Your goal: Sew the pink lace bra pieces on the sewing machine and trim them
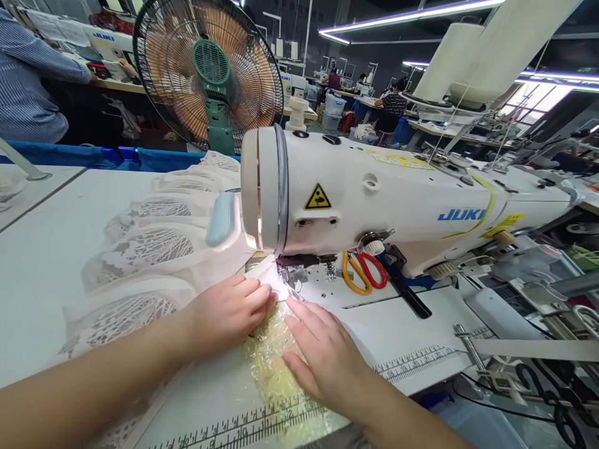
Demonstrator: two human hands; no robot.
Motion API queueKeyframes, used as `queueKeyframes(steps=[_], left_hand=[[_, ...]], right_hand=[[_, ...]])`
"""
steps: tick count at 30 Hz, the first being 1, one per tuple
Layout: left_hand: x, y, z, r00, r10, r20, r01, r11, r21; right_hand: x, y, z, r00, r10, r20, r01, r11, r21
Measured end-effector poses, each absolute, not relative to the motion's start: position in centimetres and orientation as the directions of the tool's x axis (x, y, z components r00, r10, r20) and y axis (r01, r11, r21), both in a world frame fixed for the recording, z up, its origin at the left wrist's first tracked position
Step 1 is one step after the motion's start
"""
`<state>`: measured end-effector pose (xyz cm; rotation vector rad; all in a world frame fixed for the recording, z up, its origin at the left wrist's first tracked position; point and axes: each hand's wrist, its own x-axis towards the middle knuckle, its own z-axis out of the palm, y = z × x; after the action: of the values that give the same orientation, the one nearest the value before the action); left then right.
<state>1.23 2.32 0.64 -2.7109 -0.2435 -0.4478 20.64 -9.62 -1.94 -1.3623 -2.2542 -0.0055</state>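
My left hand [234, 312] is closed at the front of the sewing machine [346, 199], its curled fingers pressed on a piece of white fabric [267, 274] beside the needle area. Just right of the presser foot, my right hand [322, 352] lies with fingers stretched forward, the fingertips near the fabric's edge. Beneath both hands, a patch of clear, yellowish tape or film [269, 368] covers part of the table. White lace pieces [159, 249] lie overlapped in a row to the left of the machine head. What sits under my left fingers is partly hidden.
Scissors with yellow and red handles [358, 272] lie under the machine arm. A printed ruler scale [243, 431] runs along the table's front edge. Behind stands a large fan [210, 68]; a person in a striped sleeve [32, 81] sits at another machine, far left. Thread cones [449, 62] stand upper right.
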Motion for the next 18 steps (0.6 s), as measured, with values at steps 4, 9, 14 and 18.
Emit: queueKeyframes(steps=[4,9,14,18], left_hand=[[1.1,2.9,-0.2,0.936,0.08,0.342,0.186,-0.939,-0.29],[1.4,2.9,0.1,0.939,0.058,0.339,0.118,-0.98,-0.159],[1.7,2.7,0.9,0.929,0.075,0.363,0.12,-0.987,-0.103],[1.4,3.3,0.2,0.934,0.063,0.353,0.108,-0.988,-0.11]], right_hand=[[20.1,-9.1,-1.9,-0.335,0.879,0.338,0.866,0.429,-0.256],[19.9,-8.9,-1.8,-0.328,0.891,0.314,0.872,0.414,-0.262],[19.9,-9.0,-1.9,-0.319,0.889,0.328,0.874,0.41,-0.261],[19.9,-9.0,-2.2,-0.321,0.883,0.344,0.874,0.416,-0.252]])
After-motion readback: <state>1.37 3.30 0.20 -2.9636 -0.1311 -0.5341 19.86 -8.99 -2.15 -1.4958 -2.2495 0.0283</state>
